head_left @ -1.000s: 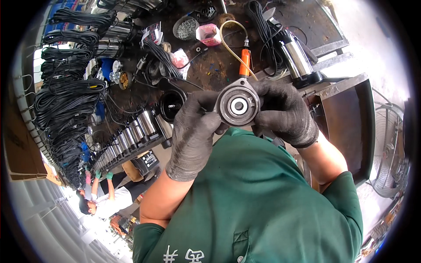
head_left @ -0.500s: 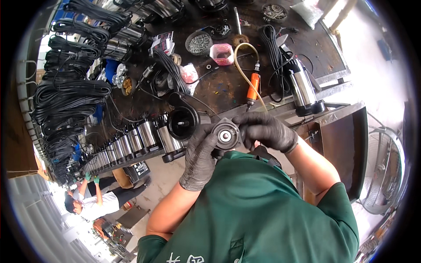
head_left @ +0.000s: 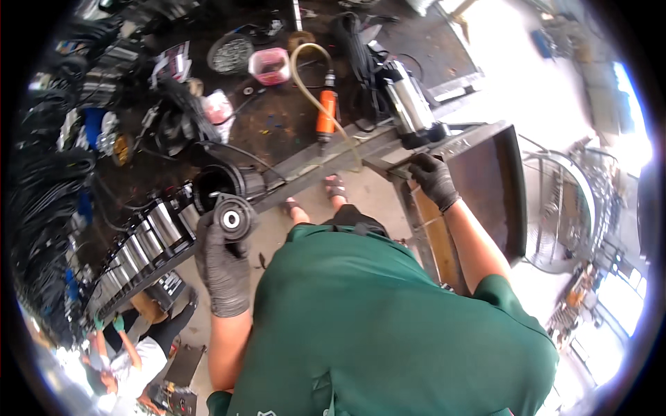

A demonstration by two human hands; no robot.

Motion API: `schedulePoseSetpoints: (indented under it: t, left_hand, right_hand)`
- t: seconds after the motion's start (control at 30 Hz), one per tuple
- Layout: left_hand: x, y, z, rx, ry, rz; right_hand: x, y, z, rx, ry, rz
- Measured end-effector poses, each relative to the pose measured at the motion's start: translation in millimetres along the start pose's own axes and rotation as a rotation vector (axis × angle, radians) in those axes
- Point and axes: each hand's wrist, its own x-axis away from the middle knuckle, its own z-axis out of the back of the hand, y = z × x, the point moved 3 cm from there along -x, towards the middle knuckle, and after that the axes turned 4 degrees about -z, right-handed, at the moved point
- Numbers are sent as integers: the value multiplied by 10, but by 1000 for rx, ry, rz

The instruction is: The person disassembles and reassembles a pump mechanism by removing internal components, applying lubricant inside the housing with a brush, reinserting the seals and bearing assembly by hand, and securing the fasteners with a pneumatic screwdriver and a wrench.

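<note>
In my left hand (head_left: 223,270), which wears a dark glove, is a round black pump end cover (head_left: 244,213) with a pale ring-shaped bearing at its centre. It is held beside the open black pump housing (head_left: 214,187) at the bench edge. My gloved right hand (head_left: 437,183) is out to the right, apart from the left, over the near corner of a metal bin (head_left: 479,149). Its fingers are curled; whatever they hold, if anything, is hidden. A silver-and-black pump (head_left: 411,104) stands just beyond that hand.
An orange air screwdriver (head_left: 326,114) with a pale hose lies mid-bench. Behind it are a pink tub (head_left: 269,66) and a bowl of screws (head_left: 231,54). Silver pumps (head_left: 163,225) line the left edge. A large fan (head_left: 562,208) stands right; a co-worker (head_left: 135,360) is lower left.
My hands have parted. The left keeps the end cover and has shifted left; the right has let go of it and reached right to the bin's corner. The view has also shifted.
</note>
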Motion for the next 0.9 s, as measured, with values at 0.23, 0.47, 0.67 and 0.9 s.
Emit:
schedulePoseSetpoints:
  t: [0.23,0.47,0.67,0.9]
  left_hand:
    - [-81,-104,-307,-87,-169,0]
    - [-22,-160,-594,-153,-238,28]
    - [130,-159,-704,-231,-292,-38]
    - [278,-53,-721,-266,-268,-3]
  right_hand:
    - [706,1143,525,-445,256,-525]
    - [620,1143,-63,-217,529,-365]
    - [367,1030,-273,-90,761,-393]
    - [573,1144,8,-489,477,-412]
